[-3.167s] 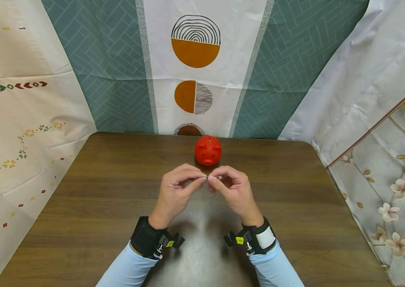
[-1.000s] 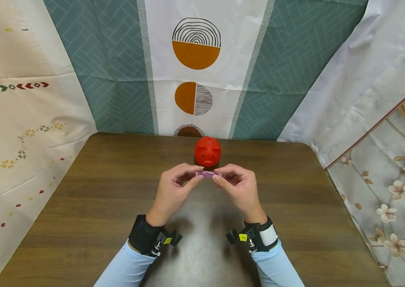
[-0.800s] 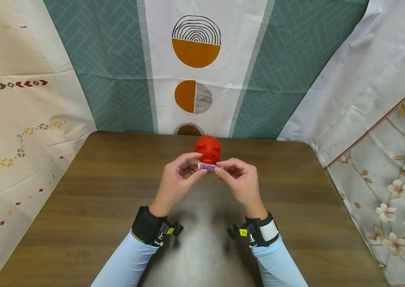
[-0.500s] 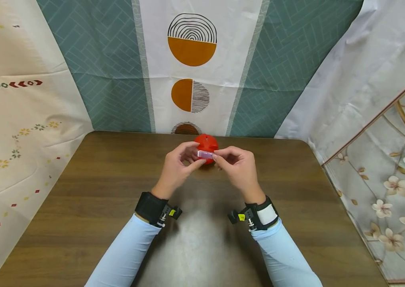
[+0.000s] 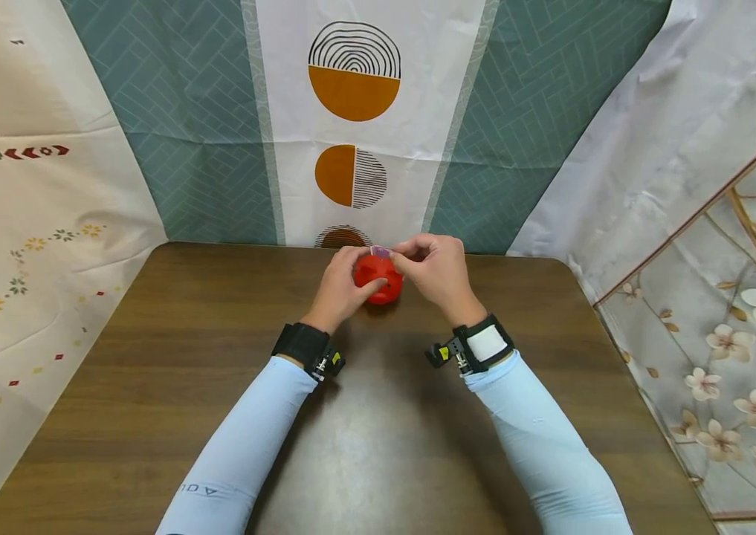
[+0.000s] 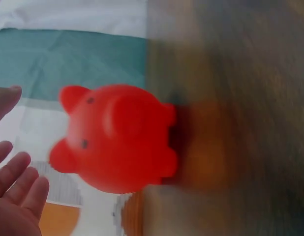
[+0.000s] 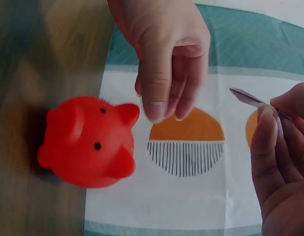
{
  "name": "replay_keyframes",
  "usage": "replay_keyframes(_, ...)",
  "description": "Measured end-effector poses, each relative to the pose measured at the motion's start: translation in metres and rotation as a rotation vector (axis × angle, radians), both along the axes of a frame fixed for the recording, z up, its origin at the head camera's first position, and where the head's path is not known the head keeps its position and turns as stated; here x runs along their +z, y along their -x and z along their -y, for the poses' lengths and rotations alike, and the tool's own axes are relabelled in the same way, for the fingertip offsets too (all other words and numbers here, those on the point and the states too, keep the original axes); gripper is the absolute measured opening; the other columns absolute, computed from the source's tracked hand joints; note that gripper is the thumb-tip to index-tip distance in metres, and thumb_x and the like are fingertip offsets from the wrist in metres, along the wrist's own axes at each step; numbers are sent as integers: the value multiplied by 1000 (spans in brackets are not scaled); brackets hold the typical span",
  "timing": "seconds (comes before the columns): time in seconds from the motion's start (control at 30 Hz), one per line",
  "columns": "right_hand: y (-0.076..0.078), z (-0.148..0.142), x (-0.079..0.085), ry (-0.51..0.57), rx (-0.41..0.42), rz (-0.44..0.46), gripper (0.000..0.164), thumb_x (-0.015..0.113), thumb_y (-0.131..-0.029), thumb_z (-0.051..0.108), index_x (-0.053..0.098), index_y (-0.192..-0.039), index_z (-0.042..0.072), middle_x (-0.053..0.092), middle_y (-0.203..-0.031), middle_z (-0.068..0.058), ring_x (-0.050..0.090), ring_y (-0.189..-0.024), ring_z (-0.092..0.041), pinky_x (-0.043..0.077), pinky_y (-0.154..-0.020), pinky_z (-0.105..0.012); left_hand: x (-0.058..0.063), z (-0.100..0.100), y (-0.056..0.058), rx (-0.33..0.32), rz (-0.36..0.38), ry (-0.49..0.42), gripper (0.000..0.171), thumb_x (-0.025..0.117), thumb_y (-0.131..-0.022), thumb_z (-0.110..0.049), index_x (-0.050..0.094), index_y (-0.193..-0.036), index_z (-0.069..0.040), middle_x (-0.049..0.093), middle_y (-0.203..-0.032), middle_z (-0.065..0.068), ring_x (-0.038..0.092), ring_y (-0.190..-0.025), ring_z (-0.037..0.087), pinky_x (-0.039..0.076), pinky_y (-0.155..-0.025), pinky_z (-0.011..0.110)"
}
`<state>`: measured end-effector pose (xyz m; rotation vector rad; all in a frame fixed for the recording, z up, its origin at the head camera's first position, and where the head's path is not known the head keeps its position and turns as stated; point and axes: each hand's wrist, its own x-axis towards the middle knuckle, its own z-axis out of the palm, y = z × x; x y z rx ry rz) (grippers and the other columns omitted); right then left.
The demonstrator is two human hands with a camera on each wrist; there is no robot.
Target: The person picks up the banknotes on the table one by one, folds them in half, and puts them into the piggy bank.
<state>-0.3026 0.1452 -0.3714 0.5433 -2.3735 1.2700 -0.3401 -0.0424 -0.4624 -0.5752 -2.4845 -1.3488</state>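
Observation:
A red piggy bank (image 5: 387, 294) stands near the table's back edge, its snout toward me. My right hand (image 5: 441, 273) pinches a folded purple banknote (image 5: 380, 253) between thumb and fingertips, above the top of the piggy bank in the head view. In the right wrist view the banknote (image 7: 246, 97) points out flat and thin from the fingertips. My left hand (image 5: 340, 288) is at the piggy bank's left side, thumb and fingers apart. The left wrist view shows the left hand (image 6: 16, 196) with a gap to the piggy bank (image 6: 122, 140). The coin slot is hidden.
The brown wooden table (image 5: 217, 357) stretches to both sides and in front of the piggy bank. Right behind its back edge hangs a patterned curtain (image 5: 411, 200). More patterned cloth hangs on the left (image 5: 50, 297) and right (image 5: 719, 312).
Both hands have moved forward over the table to the piggy bank. The banknote, earlier folded between both hands, is now in the right hand alone; the left hand has let go of it.

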Motion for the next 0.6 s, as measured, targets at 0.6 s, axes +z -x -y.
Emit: replay_keyframes(0.6,50,21,29,-426,-22,276,10,75,-91,15,80,-86,8,75,-80,-8,68,-65,-22,58,-59,-26,-19,-23,26,110,254,75,74,79,-87,-41,47,-147,-11,44,-149,13,37,-137,34,54,-104,53)
